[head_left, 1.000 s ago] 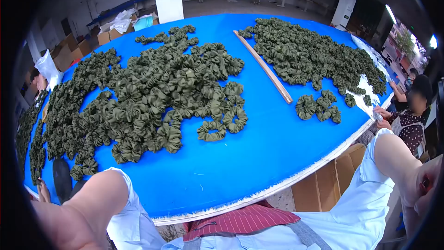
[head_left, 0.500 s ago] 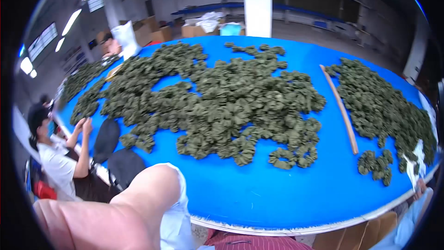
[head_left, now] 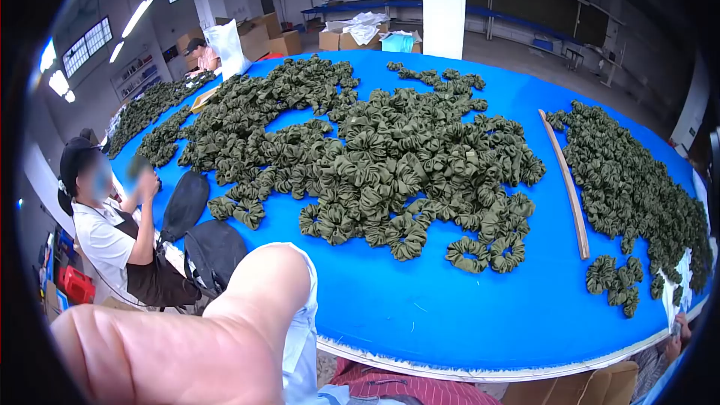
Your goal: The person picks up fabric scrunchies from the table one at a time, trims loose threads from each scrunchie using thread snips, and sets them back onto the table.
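Observation:
My left hand [head_left: 165, 352] is raised large at the lower left, close to the camera. Its fingers run out of view, so whether it holds anything is hidden. My right hand is out of view; only a bit of light blue sleeve shows at the lower right. Beyond my left arm, a big heap of dark green scrunchies [head_left: 390, 157] lies on the blue table [head_left: 382, 315]. Two scrunchies [head_left: 487, 254] sit at the heap's near edge.
A wooden strip [head_left: 566, 184] separates a second scrunchie pile [head_left: 630, 180] at the right. Dark bags [head_left: 214, 251] lie left, beside a co-worker [head_left: 109, 240] with raised hands. Another person [head_left: 202, 56] is at the far left. A co-worker's hands [head_left: 677, 334] touch white cloth [head_left: 675, 292].
The view has swung left, shifting the table rightward in the picture. My right hand, partly visible at the right edge a second ago, has left view. The left co-worker has come into view.

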Action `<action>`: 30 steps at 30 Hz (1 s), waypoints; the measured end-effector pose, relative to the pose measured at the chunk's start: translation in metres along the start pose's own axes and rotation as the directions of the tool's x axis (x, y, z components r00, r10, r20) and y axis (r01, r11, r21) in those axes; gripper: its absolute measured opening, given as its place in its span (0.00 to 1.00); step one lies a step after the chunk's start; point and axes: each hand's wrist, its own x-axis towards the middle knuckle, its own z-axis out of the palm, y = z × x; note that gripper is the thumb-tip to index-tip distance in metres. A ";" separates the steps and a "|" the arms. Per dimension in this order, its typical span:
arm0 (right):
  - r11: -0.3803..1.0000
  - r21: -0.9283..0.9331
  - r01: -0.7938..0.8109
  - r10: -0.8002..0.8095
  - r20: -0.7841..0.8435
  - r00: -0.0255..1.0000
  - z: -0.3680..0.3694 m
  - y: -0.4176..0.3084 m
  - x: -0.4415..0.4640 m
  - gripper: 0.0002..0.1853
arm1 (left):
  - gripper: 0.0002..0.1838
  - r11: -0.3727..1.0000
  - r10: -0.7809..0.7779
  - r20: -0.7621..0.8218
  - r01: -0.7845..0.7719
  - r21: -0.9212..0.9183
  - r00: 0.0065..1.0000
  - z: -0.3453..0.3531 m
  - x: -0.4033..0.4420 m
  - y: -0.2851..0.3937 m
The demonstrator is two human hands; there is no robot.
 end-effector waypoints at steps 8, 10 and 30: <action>0.979 -0.092 0.180 -0.190 -0.109 0.976 0.000 0.007 0.007 0.21 | 0.17 0.947 -0.242 -0.033 0.243 0.209 0.970 0.038 -0.055 -0.051; 0.974 -0.063 0.219 -0.226 -0.164 0.960 0.011 0.021 0.006 0.21 | 0.13 0.857 -0.340 -0.094 0.349 0.378 0.936 0.031 -0.069 -0.060; 0.762 -0.328 0.559 -0.648 -0.371 0.666 -0.017 0.013 0.048 0.22 | 0.20 -0.097 -0.959 -0.020 0.259 0.961 -0.284 0.012 -0.363 -0.068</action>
